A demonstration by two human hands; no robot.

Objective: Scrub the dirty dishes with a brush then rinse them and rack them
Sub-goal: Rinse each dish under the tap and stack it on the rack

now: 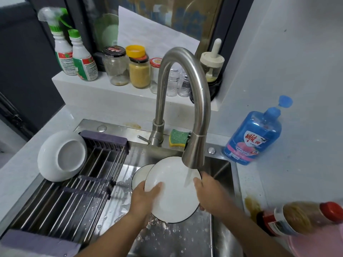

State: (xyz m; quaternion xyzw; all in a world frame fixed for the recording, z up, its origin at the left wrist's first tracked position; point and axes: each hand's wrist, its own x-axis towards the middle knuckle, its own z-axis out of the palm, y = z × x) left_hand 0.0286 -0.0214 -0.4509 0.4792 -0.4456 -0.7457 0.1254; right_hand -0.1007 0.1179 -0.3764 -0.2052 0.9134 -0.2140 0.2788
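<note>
A white plate with a dark rim (174,193) is held tilted over the steel sink (222,229), under running water from the faucet (193,101). My left hand (144,197) grips its left edge, thumb on the face. My right hand (209,193) grips its right edge. Behind the plate, a second dark-rimmed white dish (138,176) lies in the sink. A white bowl (62,156) rests upside down, leaning at the far end of the roll-up rack (70,197) over the sink's left half. No brush is in view.
A green-and-yellow sponge (178,138) lies behind the faucet. A blue dish-soap bottle (254,134) stands on the counter to the right. A sauce bottle (304,217) lies at the near right. Jars and spray bottles line the back ledge (111,89).
</note>
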